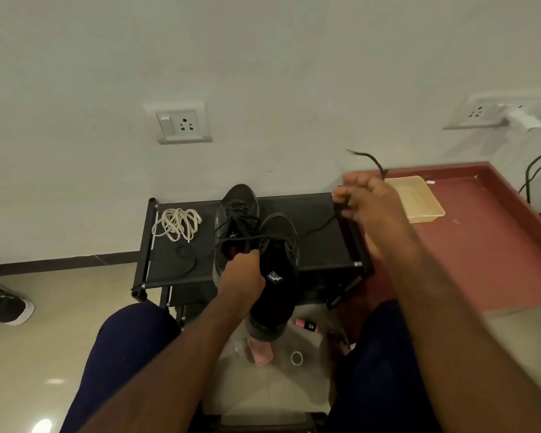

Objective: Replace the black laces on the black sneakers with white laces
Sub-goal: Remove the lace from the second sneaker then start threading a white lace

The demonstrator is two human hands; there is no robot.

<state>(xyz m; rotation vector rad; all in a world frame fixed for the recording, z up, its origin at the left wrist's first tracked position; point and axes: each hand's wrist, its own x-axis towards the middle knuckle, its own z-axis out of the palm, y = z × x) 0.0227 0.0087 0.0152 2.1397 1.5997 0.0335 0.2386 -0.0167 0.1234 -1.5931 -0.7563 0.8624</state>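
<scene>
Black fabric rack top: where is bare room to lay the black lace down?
Bare fabric lies on the black fabric rack top between the raised black sneaker and the right rail, crossed only by the taut black lace. The red-brown platform nearer than the beige plastic tray is mostly bare. Left is crowded: coiled white laces, a loose black lace.

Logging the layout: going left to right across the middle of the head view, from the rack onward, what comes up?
White laces → black sneakers → right hand gripping a black lace → beige tray.

Pale wall [263, 57] w/ socket [178, 122], beige tile floor [60, 307], blk rack [319, 245], red ledge [481, 239]
</scene>
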